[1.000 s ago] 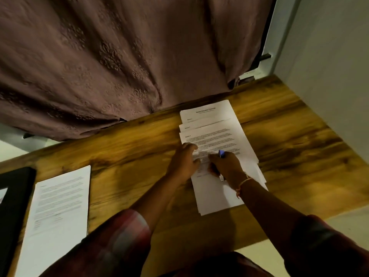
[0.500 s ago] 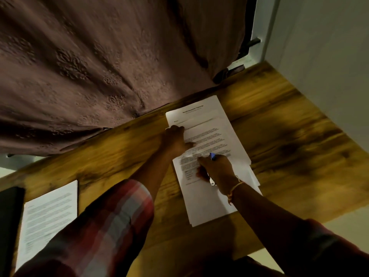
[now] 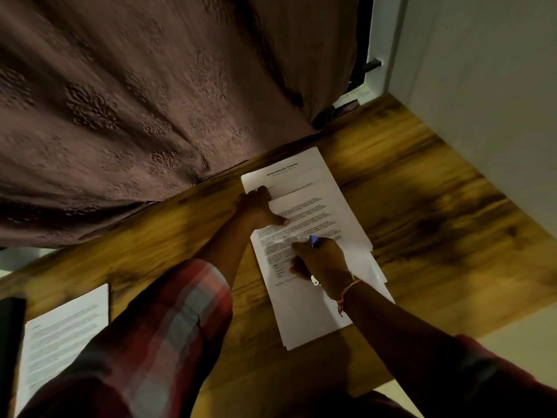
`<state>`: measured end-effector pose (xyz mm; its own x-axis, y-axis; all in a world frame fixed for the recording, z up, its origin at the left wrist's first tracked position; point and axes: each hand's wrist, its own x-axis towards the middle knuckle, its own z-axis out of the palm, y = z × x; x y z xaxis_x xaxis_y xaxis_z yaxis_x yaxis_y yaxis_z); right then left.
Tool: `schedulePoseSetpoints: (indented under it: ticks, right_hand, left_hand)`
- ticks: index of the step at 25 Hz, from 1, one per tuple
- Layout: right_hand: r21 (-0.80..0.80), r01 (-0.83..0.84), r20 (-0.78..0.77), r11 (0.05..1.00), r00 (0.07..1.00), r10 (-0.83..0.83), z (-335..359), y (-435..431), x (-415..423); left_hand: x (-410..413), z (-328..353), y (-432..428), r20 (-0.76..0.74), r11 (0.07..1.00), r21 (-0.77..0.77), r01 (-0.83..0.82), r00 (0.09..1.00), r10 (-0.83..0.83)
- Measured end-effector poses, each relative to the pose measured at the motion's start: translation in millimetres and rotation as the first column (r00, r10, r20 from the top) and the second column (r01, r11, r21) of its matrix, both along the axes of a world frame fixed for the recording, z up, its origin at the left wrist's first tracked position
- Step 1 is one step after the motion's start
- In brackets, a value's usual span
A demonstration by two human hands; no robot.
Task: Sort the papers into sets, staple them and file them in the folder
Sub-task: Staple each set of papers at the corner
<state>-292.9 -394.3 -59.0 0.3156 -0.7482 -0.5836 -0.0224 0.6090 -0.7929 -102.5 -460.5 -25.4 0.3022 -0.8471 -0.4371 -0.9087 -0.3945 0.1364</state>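
A fanned stack of printed white papers (image 3: 313, 315) lies on the wooden table (image 3: 422, 224), reaching toward its far edge. My left hand (image 3: 259, 209) grips the top-left corner of the upper sheets, thumb lying across the text. My right hand (image 3: 319, 260) rests on the middle of the top page, curled round a small blue-and-white stapler (image 3: 314, 241) whose blue tip sticks out above the knuckles. A second printed sheet (image 3: 63, 330) lies at the near left, next to a dark folder (image 3: 10, 342) at the frame's left edge.
A brown patterned curtain (image 3: 150, 101) hangs just behind the table's far edge. A pale wall (image 3: 482, 86) closes in on the right. Bare wood shows right of the papers and between the two paper piles.
My left hand has slid from the page's middle up to the stack's top-left corner. The fanned sheets look more gathered together. My right hand stays on the page with the stapler.
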Motion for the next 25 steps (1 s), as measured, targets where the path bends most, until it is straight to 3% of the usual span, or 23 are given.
schedulePoseSetpoints:
  ticks: [3,10,13,15,18,22,25]
  right_hand:
    - [-0.011,0.005,-0.014,1.000,1.000,-0.005,2,1,0]
    - [-0.083,-0.018,-0.110,0.996,0.994,0.009,5,6,3]
    - [-0.056,-0.010,-0.158,0.998,0.987,0.001,7,8,6]
    - [-0.051,-0.005,-0.178,0.999,0.984,-0.004,9,9,8]
    - [-0.048,-0.003,-0.099,0.999,0.995,-0.002,13,9,3]
    - [-0.118,-0.139,-0.125,0.983,0.984,0.124,30,18,-3]
    - [-0.123,-0.226,-0.063,0.966,0.974,0.219,55,32,-5]
  left_hand:
    - [-4,1,4,-0.025,0.999,-0.037,0.019,0.999,-0.020]
    - [-39,28,37,0.304,0.934,-0.097,0.343,0.904,-0.300]
    - [-54,40,68,0.167,0.939,-0.078,0.336,0.933,-0.320]
    - [-56,42,81,0.158,0.937,-0.076,0.340,0.932,-0.325]
    - [-51,42,97,0.122,0.931,-0.156,0.330,0.942,-0.313]
    - [-40,66,107,-0.102,0.942,-0.249,0.227,0.961,-0.258]
    - [-13,108,121,-0.323,0.959,-0.271,0.088,0.930,-0.177]
